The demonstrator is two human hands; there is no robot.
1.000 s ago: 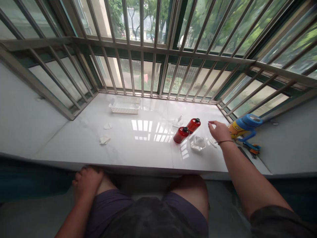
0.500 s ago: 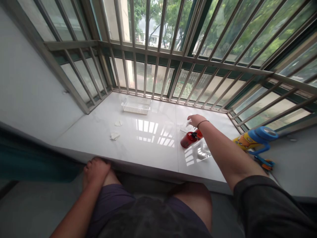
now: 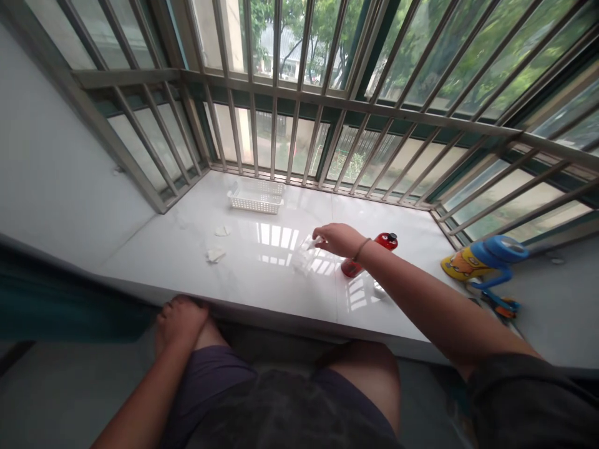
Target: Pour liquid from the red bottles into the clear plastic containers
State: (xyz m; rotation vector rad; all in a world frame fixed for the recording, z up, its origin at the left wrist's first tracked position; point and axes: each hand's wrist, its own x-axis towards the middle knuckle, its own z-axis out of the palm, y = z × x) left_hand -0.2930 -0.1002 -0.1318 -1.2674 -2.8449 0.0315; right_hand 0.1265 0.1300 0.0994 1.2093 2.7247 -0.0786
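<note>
The right hand (image 3: 340, 241) reaches out just left of the red bottle (image 3: 386, 241), its fingertips (image 3: 319, 241) close together at a small clear thing (image 3: 311, 244) (I can't tell if they grip it). The left hand (image 3: 180, 324) lies loose, holding nothing.

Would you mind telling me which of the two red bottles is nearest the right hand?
The red bottle just below the wrist of the right hand, its top hidden. The other red bottle sits beyond the forearm, its black cap showing.
</note>
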